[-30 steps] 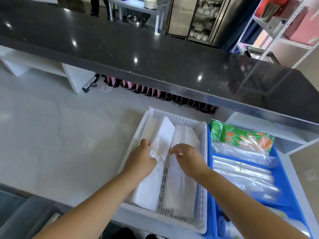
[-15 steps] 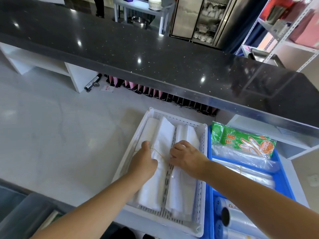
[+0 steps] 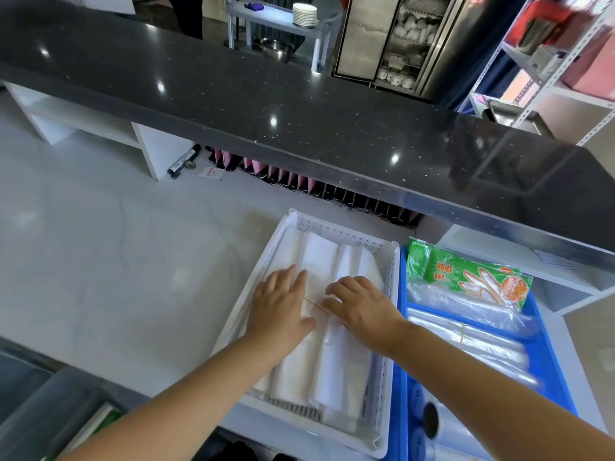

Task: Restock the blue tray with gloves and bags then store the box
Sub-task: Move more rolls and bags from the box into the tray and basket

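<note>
Tabletop (image 3: pixel 116 261) lies bare and wide on the left, w/ free room up to the left wall of the white basket (image 3: pixel 336 229). We lay our left hand (image 3: pixel 281 304) flat, fingers straight and spread, on the left stack of white bags (image 3: pixel 319 261) in that basket. Thin rubber band (image 3: pixel 315 306) runs btw the two hands. Our right hand (image 3: pixel 362 309) rests w/ fingers lightly bent on the right stack; we can't tell if it pinches the band. Basket's right wall touches the blue tray (image 3: pixel 401 377), no gap. Tray holds a green glove pack (image 3: pixel 466 277) at its far end, clear bags (image 3: pixel 466 327) mid, rolls (image 3: pixel 432 424) at the near edge. Black ledge (image 3: pixel 299 111) runs just beyond both far rims.
</note>
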Demonstrator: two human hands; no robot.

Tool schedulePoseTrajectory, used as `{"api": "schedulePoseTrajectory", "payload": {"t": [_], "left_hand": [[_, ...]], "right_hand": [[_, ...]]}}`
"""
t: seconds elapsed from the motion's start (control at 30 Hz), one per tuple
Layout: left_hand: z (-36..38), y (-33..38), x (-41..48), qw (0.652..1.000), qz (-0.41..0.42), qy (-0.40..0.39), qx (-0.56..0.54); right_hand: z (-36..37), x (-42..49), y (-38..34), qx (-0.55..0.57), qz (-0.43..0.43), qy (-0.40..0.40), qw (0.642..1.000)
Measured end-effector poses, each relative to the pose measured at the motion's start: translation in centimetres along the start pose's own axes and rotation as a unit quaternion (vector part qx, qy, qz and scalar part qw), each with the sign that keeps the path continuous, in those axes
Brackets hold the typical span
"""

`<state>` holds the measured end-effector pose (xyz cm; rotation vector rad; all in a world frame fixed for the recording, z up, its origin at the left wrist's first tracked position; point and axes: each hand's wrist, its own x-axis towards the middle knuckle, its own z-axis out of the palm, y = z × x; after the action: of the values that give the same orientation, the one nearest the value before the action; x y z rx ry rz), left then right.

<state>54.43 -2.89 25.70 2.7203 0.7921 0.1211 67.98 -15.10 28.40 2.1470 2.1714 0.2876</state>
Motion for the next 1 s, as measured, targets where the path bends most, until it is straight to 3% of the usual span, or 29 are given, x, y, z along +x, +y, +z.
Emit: {"api": "schedulePoseTrajectory", "payload": {"t": [0.1,0.4,0.47,0.63,0.87,1.0], "left_hand": [[0.5,-0.5,0.8,0.998,0.013,-0.066,0.008],[0.5,0.2,0.9,0.994,0.031,-0.098,0.046],[0.0,0.5,0.4,0.995,0.031,-0.090,0.045],[-0.2,2.2,-2.7,0.996,0.079,0.023,-0.020],[0.4,1.9,-5.4,0.994,0.080,-0.072,0.006],[-1.5,0.7,-7.2,0.994,0.090,-0.050,-0.044]], "right_hand": [[-0.2,-0.4,0.1,0.007,0.005,-0.001,1.000],[-0.2,-1.0,0.2,0.031,0.006,0.020,0.999],[-0.3,-1.0,0.2,0.047,0.016,0.027,0.998],[0.4,-1.0,0.5,0.120,0.026,0.015,0.992],[1.2,-0.2,0.2,0.111,0.043,-0.043,0.992],[-0.3,-0.6,-1.9,0.112,0.084,-0.020,0.990]]}}
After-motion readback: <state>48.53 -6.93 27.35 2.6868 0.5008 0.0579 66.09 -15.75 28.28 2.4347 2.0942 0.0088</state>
